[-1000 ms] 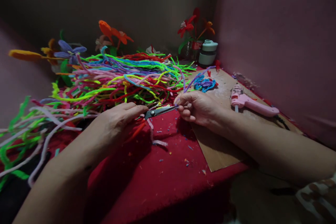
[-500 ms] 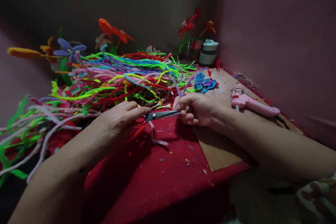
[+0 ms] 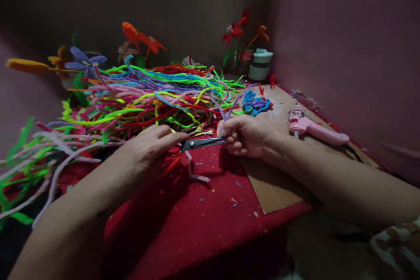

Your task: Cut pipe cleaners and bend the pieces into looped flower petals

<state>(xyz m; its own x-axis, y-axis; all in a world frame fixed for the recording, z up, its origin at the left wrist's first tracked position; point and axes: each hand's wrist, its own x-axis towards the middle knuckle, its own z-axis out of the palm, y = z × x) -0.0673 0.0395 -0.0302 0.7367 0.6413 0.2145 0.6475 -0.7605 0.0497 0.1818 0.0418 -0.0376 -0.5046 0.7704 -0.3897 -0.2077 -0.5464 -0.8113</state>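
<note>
Scissors [image 3: 201, 143] lowered; tips seemingly touching right hand [image 3: 247, 135].

Beyond the scissors [image 3: 205, 143], a heap of pipe cleaners [image 3: 157, 96] is blocking the way — and spilling round to their left. The left hand [image 3: 151, 143] is covering their handle end; the right hand [image 3: 241, 135] is closing off their tip, a glue gun [image 3: 320, 131] sitting farther right. Nearer than the scissors, red cloth [image 3: 197, 227] is leaving room — only a pink piece [image 3: 198, 177] and scraps [image 3: 201, 200] are lying there.
</note>
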